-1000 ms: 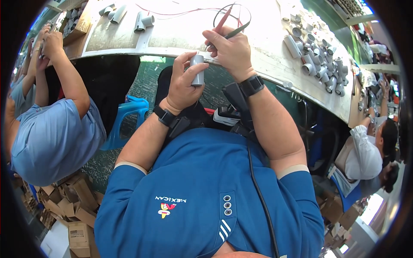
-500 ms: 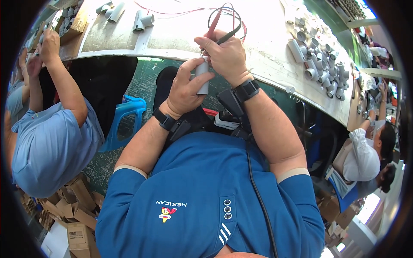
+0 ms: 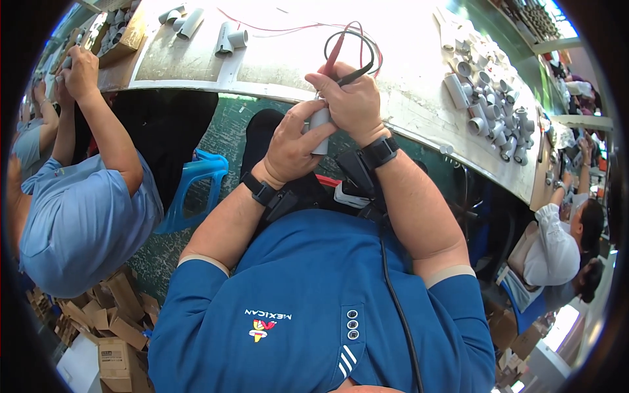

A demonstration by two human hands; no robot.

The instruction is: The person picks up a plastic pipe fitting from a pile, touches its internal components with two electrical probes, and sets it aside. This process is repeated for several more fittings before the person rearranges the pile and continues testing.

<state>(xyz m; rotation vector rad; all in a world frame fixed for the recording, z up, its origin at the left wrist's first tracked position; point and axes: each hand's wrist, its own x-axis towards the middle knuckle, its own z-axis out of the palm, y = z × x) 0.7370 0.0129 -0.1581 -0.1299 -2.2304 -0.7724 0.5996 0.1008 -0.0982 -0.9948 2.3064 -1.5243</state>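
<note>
My left hand [image 3: 288, 145] is wrapped round a small grey plastic cylinder [image 3: 320, 118], just off the front edge of the workbench. My right hand [image 3: 356, 103] pinches a red test probe [image 3: 333, 56] and a black test probe [image 3: 356, 74] together. The probes point down at the upper end of the cylinder, and my two hands nearly touch there. Whether the tips make contact is hidden by my fingers. Thin leads loop away from the probes over the bench.
On the white workbench [image 3: 275, 59], a pile of grey plastic parts [image 3: 491, 98] lies right; a few more, including a branched piece [image 3: 227, 39], lie left. A co-worker [image 3: 85, 216] sits left by a blue stool [image 3: 206, 169]; others work at right. Cardboard boxes [image 3: 118, 360] stand lower left.
The whole view has shifted slightly, so bench and hands appear a little further right and lower. My grip on the cylinder and the probes looks the same.
</note>
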